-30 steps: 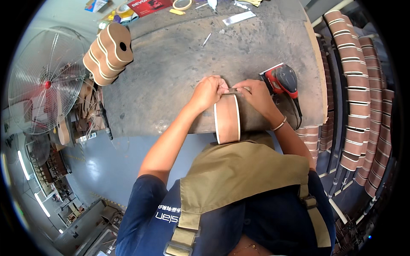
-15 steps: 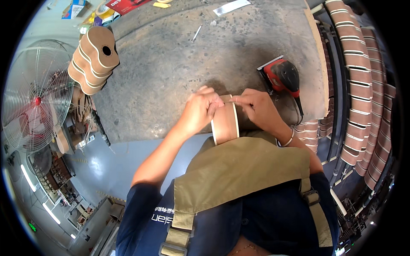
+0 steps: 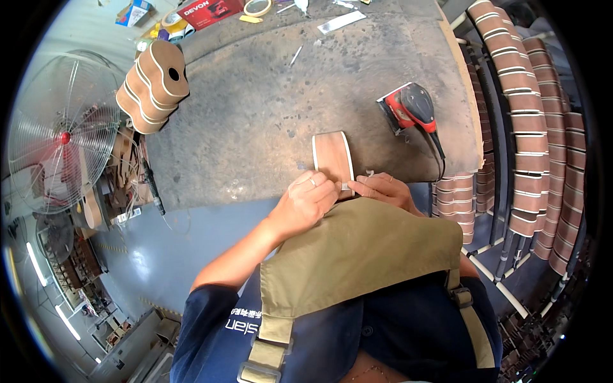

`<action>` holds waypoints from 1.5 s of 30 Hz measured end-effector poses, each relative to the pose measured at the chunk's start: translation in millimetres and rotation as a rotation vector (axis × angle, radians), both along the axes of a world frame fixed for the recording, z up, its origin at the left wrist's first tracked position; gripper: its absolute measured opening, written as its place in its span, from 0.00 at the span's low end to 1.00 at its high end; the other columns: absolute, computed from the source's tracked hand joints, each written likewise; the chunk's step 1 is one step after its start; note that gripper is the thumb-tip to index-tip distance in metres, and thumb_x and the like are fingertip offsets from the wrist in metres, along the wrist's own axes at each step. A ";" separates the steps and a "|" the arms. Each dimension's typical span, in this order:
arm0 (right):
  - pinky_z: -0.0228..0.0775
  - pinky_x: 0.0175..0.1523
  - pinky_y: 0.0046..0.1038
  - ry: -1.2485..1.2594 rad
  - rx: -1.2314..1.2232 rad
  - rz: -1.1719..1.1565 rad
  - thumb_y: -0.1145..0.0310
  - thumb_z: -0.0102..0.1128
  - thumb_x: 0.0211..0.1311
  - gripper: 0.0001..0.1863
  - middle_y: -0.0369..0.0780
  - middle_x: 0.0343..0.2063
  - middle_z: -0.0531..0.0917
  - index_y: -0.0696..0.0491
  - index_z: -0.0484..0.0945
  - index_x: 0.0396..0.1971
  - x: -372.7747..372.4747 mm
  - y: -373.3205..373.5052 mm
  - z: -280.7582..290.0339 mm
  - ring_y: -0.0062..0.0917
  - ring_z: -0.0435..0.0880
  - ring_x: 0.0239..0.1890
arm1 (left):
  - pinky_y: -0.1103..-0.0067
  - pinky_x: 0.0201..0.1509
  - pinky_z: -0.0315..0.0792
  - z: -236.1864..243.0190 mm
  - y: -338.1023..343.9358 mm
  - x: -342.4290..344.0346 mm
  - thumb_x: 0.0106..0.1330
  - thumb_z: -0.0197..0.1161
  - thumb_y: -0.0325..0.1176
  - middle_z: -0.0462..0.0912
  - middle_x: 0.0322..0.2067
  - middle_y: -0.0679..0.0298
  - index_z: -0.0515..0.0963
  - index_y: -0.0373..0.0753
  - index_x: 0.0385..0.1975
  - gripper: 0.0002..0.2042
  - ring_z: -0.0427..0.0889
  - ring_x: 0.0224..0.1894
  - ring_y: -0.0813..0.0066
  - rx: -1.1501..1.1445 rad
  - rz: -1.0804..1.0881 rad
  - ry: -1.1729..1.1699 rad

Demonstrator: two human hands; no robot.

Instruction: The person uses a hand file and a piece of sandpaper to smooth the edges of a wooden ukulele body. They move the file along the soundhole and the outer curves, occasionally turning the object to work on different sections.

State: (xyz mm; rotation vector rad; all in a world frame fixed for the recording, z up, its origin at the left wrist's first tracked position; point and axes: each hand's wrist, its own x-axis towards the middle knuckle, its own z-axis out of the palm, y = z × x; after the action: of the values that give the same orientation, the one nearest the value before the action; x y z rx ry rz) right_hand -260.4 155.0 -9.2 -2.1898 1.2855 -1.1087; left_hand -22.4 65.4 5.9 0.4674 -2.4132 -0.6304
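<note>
A small ukulele body [image 3: 332, 156] stands on edge at the table's near side, in front of my apron. Its brown wooden side faces up, with a pale binding strip along both edges; the rest is hidden below. My left hand [image 3: 310, 199] is closed against the near end of this side, fingers bent and pressed together. From the other side, my right hand [image 3: 386, 190] is closed, its index finger reaching to the right binding. A small whitish piece [image 3: 345, 186] shows between the fingertips; what it is cannot be made out. Another thin pale scrap sticks up by the right knuckles.
A red and black sander [image 3: 412, 108] with a cord lies on the worktable [image 3: 249, 115] at right. Stacked ukulele bodies [image 3: 153, 86] stand far left, near a big fan [image 3: 64, 137]. Tape rolls and a red box [image 3: 207, 11] sit at the back. Racks of bodies [image 3: 527, 96] line the right.
Both hands have come nearer to the apron, from the far end of the ukulele body's side to its near end. More of the side now shows beyond them. The whole view has shifted slightly.
</note>
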 end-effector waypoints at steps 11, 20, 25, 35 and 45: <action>0.80 0.39 0.30 -0.250 0.322 -0.223 0.76 0.63 0.66 0.11 0.43 0.32 0.88 0.56 0.90 0.44 -15.6 -111.0 -24.9 0.31 0.87 0.30 | 0.65 0.39 0.76 -7.1 -100.2 -39.8 0.61 0.69 0.25 0.81 0.27 0.55 0.86 0.36 0.32 0.02 0.81 0.32 0.55 0.385 0.312 -0.224; 0.78 0.34 0.29 -0.236 0.277 -0.195 0.76 0.62 0.69 0.11 0.45 0.30 0.86 0.55 0.91 0.45 -10.9 -76.8 -18.4 0.29 0.86 0.25 | 0.62 0.44 0.75 -7.9 -65.1 -27.8 0.62 0.69 0.26 0.80 0.29 0.52 0.84 0.37 0.29 0.01 0.80 0.39 0.49 0.157 0.270 -0.154; 0.80 0.42 0.34 -0.048 0.088 -0.160 0.73 0.66 0.62 0.15 0.45 0.37 0.87 0.52 0.87 0.49 -6.7 -32.8 -10.6 0.40 0.88 0.40 | 0.64 0.38 0.73 3.0 -28.0 -10.6 0.58 0.71 0.23 0.75 0.28 0.57 0.83 0.36 0.33 0.05 0.75 0.34 0.55 -0.056 0.141 -0.027; 0.84 0.48 0.36 0.037 -0.091 -0.086 0.65 0.71 0.60 0.19 0.46 0.44 0.89 0.55 0.88 0.50 5.0 14.0 -25.6 0.39 0.90 0.43 | 0.72 0.41 0.78 -9.4 0.4 12.1 0.55 0.67 0.25 0.78 0.32 0.63 0.84 0.32 0.39 0.11 0.81 0.39 0.67 -0.288 -0.135 -0.084; 0.81 0.50 0.32 -0.087 0.368 0.096 0.65 0.65 0.65 0.19 0.46 0.45 0.90 0.52 0.87 0.55 -3.7 49.7 -26.1 0.38 0.90 0.44 | 0.68 0.55 0.77 11.0 8.2 11.6 0.67 0.58 0.29 0.81 0.45 0.60 0.82 0.33 0.49 0.14 0.80 0.50 0.61 0.123 -0.291 -0.496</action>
State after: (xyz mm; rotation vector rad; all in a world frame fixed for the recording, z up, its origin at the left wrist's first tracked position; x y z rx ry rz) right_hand -264.2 204.7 -35.3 -1.8887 1.2223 -0.8431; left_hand -10.8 73.6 16.9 0.3535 -2.9583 -0.8746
